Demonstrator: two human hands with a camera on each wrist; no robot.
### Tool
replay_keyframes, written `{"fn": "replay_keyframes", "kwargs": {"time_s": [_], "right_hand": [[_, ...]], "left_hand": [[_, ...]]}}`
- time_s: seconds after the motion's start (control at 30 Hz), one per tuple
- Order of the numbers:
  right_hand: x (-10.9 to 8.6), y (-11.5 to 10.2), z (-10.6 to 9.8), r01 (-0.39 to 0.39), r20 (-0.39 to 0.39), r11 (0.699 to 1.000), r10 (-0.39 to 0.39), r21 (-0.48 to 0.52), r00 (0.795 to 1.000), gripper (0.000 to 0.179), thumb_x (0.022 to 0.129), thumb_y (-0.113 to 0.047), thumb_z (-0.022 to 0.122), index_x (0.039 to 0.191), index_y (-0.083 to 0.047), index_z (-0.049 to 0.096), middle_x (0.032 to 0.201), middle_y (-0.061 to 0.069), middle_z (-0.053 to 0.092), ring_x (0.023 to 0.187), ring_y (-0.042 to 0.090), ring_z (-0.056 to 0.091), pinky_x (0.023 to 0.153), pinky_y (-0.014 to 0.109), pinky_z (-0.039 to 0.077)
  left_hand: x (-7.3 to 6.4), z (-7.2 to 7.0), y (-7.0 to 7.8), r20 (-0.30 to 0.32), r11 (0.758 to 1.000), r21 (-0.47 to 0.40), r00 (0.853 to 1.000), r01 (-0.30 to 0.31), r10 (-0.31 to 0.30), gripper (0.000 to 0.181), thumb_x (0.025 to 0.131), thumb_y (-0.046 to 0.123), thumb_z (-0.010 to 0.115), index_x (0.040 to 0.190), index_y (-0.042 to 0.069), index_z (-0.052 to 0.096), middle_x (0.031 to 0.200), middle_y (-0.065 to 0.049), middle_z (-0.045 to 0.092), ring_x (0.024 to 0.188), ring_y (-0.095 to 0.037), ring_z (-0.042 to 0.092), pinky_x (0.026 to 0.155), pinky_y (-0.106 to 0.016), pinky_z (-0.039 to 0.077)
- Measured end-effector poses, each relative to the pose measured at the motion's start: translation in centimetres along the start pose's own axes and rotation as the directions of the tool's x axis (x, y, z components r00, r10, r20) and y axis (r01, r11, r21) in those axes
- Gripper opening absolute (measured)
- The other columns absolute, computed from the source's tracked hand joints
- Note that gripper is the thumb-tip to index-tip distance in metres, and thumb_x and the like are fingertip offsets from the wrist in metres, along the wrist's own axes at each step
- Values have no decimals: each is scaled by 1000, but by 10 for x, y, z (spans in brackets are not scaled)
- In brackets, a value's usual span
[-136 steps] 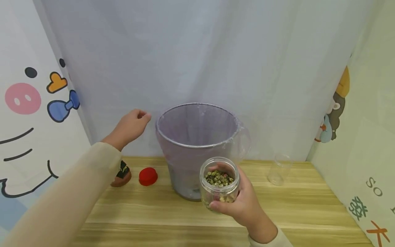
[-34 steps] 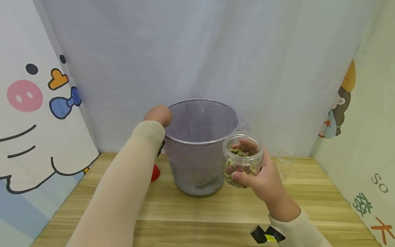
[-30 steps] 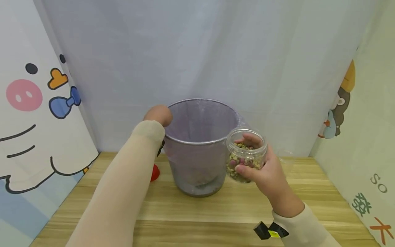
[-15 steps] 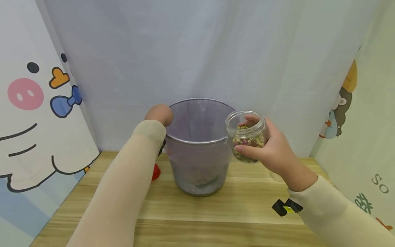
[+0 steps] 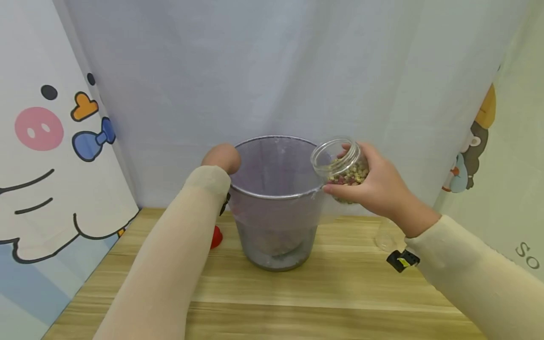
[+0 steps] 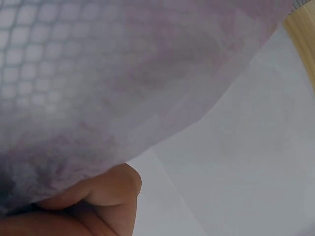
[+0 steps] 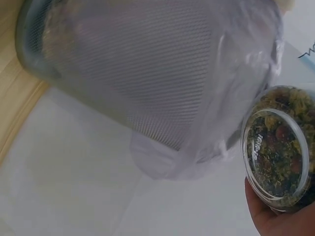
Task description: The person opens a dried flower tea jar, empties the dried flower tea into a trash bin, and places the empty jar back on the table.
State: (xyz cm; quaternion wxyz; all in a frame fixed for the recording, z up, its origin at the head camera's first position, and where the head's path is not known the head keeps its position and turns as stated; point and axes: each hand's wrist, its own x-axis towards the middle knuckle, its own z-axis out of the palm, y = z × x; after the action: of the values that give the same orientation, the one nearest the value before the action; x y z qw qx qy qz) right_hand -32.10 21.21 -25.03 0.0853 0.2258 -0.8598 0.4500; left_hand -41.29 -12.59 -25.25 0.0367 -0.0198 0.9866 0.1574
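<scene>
A mesh trash bin (image 5: 276, 217), lined with a thin purple plastic bag (image 6: 172, 98), stands upright on the table. My left hand (image 5: 223, 158) grips the bin's left rim; in the left wrist view its curled fingers (image 6: 115, 189) meet the bag's edge, and part of the hold is hidden. By the right rim, my right hand (image 5: 382, 186) holds a clear, lidless jar (image 5: 349, 175), its mouth tilted left toward the bin's opening. Dried flower buds, yellowish with some pink, lie inside the jar. Seen from below in the right wrist view, its base (image 7: 275, 152) is near the bag.
Partly behind my left forearm sits a red lid (image 5: 216, 237). A clear cup (image 5: 386, 241) is on the wooden table (image 5: 272, 297) at right, mostly behind my right wrist. A pale curtain (image 5: 276, 71) hangs behind the bin, with printed panels on both sides.
My left hand has gone from beside the bin to its rim and stayed there. The jar in my right hand has risen to the right rim and tipped leftward.
</scene>
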Motion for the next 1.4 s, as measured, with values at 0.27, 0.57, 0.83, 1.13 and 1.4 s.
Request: {"fn": "replay_keyframes", "kwargs": {"time_s": [0.27,0.57,0.83,1.13,1.4], "right_hand": [[17,8,-8,-13,-47,983,4,-181,999,99,75,-52,91,149,-10,41,128,9,59,108,29,62,88,47,53],[43,16,-10,41,-85,921,-80,-386,993,95,72,-53,92,142,-5,48,124,13,62,109,34,61,91,54,49],[59,18,-13,92,-33,843,-128,-530,991,94,74,-49,92,141,-1,47,123,14,60,108,34,59,90,56,50],[63,13,-18,138,3,774,-173,-618,985,95,74,-44,92,144,1,46,125,18,59,110,37,58,89,57,51],[67,4,-22,178,31,719,-213,-672,976,97,73,-41,94,144,4,45,132,24,57,119,43,55,96,61,47]], "left_hand": [[-2,-1,-1,14,999,-31,1000,14,-13,42,107,6,27,112,-6,67,136,-21,57,101,-31,53,89,-43,47],[-3,-2,0,14,999,-36,1000,23,-22,43,107,7,27,119,-7,66,142,-22,55,105,-31,53,91,-43,46],[-5,-1,2,15,998,-43,999,43,-42,44,108,9,28,123,-6,66,146,-22,53,102,-30,53,87,-42,47],[-5,-1,4,-6,999,-32,999,34,-34,41,107,7,29,114,-5,67,140,-21,57,102,-30,53,89,-42,46],[-4,-1,4,17,999,-31,999,45,-45,43,108,8,28,126,-7,64,149,-22,51,103,-30,53,88,-42,46]]}}
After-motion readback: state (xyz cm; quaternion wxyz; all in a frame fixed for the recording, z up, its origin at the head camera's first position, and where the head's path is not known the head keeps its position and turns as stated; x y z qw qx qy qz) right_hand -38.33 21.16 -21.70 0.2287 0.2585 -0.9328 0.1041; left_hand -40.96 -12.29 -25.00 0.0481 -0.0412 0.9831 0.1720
